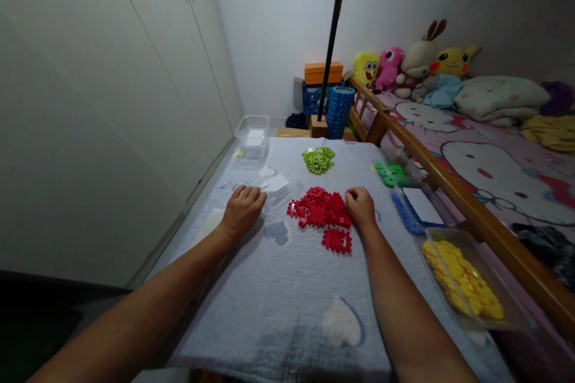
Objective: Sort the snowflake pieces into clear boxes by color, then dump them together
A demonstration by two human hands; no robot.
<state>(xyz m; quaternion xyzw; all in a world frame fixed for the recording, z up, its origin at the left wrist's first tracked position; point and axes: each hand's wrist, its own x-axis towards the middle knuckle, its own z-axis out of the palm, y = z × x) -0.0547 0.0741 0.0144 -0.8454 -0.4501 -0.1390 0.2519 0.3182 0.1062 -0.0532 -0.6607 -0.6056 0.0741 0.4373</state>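
In the head view, my left hand (pixel 244 206) is closed at the near left edge of a clear plastic box (pixel 287 193) with a white label. Its fingertips appear to grip the rim. Right of that box lies a heap of red interlocking plastic pieces (pixel 318 208), with a red square panel (pixel 336 240) just in front. My right hand (pixel 360 204) rests at the heap's right side, fingers curled in; whatever they may hold is hidden. Farther back sits a pile of light green pieces (pixel 318 160).
Along the right edge stand clear boxes of green pieces (pixel 392 173), blue pieces (pixel 406 213) and yellow pieces (pixel 465 281), beside a wooden bed rail (pixel 442 182). Another clear container (pixel 252 134) stands at the back left. A black pole (pixel 332 36) rises behind the cloth-covered table (pixel 287 299).
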